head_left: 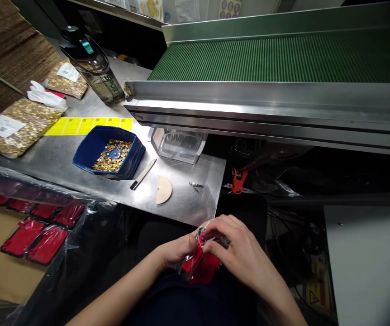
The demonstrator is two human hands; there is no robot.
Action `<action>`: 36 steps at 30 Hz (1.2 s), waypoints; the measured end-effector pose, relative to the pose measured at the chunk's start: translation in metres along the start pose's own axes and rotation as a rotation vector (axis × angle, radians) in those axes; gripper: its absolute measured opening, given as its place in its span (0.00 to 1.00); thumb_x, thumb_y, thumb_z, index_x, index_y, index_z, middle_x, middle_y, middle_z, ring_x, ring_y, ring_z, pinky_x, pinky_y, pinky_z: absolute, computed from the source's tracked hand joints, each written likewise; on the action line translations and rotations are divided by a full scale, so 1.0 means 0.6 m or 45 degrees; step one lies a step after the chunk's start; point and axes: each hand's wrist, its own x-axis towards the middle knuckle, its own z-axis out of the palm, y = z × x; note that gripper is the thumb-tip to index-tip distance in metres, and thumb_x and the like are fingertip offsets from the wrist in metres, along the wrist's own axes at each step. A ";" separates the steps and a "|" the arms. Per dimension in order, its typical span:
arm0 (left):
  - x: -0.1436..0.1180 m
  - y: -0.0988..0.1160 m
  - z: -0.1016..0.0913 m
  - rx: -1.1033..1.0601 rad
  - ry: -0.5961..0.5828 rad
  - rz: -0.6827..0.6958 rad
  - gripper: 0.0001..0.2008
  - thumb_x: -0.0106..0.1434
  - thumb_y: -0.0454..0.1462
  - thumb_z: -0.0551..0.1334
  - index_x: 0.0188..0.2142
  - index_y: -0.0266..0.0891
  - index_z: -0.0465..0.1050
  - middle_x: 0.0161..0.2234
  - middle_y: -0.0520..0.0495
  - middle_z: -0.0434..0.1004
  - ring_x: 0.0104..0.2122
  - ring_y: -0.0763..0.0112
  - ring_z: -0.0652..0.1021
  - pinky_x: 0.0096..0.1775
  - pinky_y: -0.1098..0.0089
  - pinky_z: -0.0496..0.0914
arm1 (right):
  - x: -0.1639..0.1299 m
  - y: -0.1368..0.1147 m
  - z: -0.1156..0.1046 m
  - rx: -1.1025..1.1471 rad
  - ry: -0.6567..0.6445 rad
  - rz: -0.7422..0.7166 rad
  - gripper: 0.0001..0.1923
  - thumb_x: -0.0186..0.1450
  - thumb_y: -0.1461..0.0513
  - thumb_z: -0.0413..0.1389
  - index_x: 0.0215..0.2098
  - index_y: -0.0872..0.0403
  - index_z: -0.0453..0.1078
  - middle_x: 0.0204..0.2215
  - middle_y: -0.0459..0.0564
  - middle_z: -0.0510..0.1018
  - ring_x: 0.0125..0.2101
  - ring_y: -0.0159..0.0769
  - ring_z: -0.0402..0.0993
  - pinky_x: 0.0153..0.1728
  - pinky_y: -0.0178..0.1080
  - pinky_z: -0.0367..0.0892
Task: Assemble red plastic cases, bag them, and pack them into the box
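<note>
Spanning the upper right of the frame, a ribbed green conveyor belt [276, 56] ran in a steel frame above a brushed metal surface [188, 199]. At middle left sat a blue tray [89, 151] of small brass-coloured pieces, with sealed bags of the same beyond it. At lower centre, the left hand [174, 251] and right hand [237, 246] were both closed on a red pouch [203, 267] in clear crinkly film, held over the lap. It looked light, soft and slippery, best pinched at its edges.

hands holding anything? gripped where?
Both: left hand and right hand pinch the top edge of a red pouch in clear plastic.
</note>
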 end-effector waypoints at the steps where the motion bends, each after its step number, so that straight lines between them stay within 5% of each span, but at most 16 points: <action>1: 0.000 0.004 0.001 0.010 0.008 0.013 0.51 0.55 0.67 0.63 0.68 0.39 0.61 0.60 0.35 0.72 0.57 0.47 0.73 0.61 0.54 0.62 | 0.003 -0.005 0.004 -0.020 0.015 0.011 0.01 0.70 0.60 0.63 0.38 0.46 0.77 0.37 0.42 0.81 0.40 0.38 0.74 0.46 0.40 0.65; 9: -0.003 0.026 0.015 -0.169 0.044 -0.046 0.39 0.59 0.54 0.72 0.63 0.38 0.68 0.44 0.42 0.79 0.38 0.66 0.77 0.39 0.72 0.69 | -0.001 0.008 0.006 0.345 0.372 0.055 0.10 0.73 0.53 0.58 0.36 0.49 0.74 0.32 0.42 0.77 0.33 0.33 0.72 0.34 0.34 0.65; 13: -0.003 0.019 0.022 -0.437 0.108 -0.077 0.38 0.58 0.50 0.74 0.63 0.37 0.69 0.47 0.39 0.81 0.41 0.62 0.80 0.45 0.69 0.72 | -0.004 0.029 0.006 0.388 0.531 0.136 0.12 0.72 0.51 0.58 0.37 0.49 0.74 0.32 0.42 0.76 0.34 0.33 0.72 0.38 0.34 0.65; 17: -0.006 0.003 0.022 -0.630 0.078 -0.145 0.40 0.64 0.59 0.65 0.67 0.40 0.64 0.51 0.35 0.81 0.44 0.54 0.83 0.48 0.60 0.74 | -0.015 0.077 -0.009 0.343 0.718 0.275 0.13 0.74 0.50 0.54 0.44 0.48 0.74 0.39 0.46 0.78 0.40 0.38 0.74 0.44 0.37 0.67; 22: -0.006 0.003 0.025 -0.765 -0.139 -0.206 0.50 0.60 0.67 0.60 0.69 0.36 0.60 0.52 0.26 0.80 0.47 0.42 0.83 0.48 0.54 0.73 | -0.048 0.124 -0.032 0.325 0.178 0.202 0.14 0.73 0.58 0.52 0.56 0.44 0.72 0.54 0.49 0.75 0.55 0.43 0.71 0.56 0.44 0.66; 26: -0.003 0.011 0.028 -0.806 -0.169 -0.180 0.55 0.58 0.67 0.63 0.74 0.46 0.46 0.58 0.26 0.76 0.50 0.37 0.81 0.50 0.52 0.70 | -0.068 0.119 -0.032 0.446 -0.159 0.225 0.31 0.68 0.60 0.62 0.66 0.39 0.59 0.60 0.48 0.72 0.59 0.43 0.69 0.62 0.47 0.63; 29: -0.003 0.007 0.025 -0.788 -0.218 -0.184 0.55 0.59 0.67 0.61 0.74 0.42 0.43 0.56 0.25 0.77 0.52 0.38 0.81 0.52 0.52 0.69 | -0.071 0.104 -0.022 0.540 -0.163 0.225 0.40 0.63 0.62 0.68 0.67 0.36 0.56 0.56 0.45 0.74 0.57 0.41 0.71 0.61 0.45 0.64; 33: -0.006 -0.005 0.018 -0.716 -0.270 -0.180 0.57 0.58 0.70 0.58 0.74 0.39 0.45 0.55 0.25 0.78 0.52 0.39 0.80 0.54 0.49 0.68 | -0.069 0.088 -0.009 0.599 0.091 0.214 0.19 0.70 0.60 0.62 0.57 0.40 0.67 0.38 0.41 0.76 0.40 0.33 0.76 0.46 0.37 0.71; 36: -0.013 -0.003 0.015 -0.623 -0.197 -0.104 0.56 0.56 0.67 0.64 0.72 0.36 0.53 0.57 0.25 0.76 0.52 0.37 0.80 0.54 0.47 0.69 | -0.072 0.077 -0.008 0.530 0.282 0.137 0.14 0.69 0.58 0.63 0.52 0.43 0.70 0.36 0.42 0.75 0.38 0.32 0.73 0.43 0.34 0.70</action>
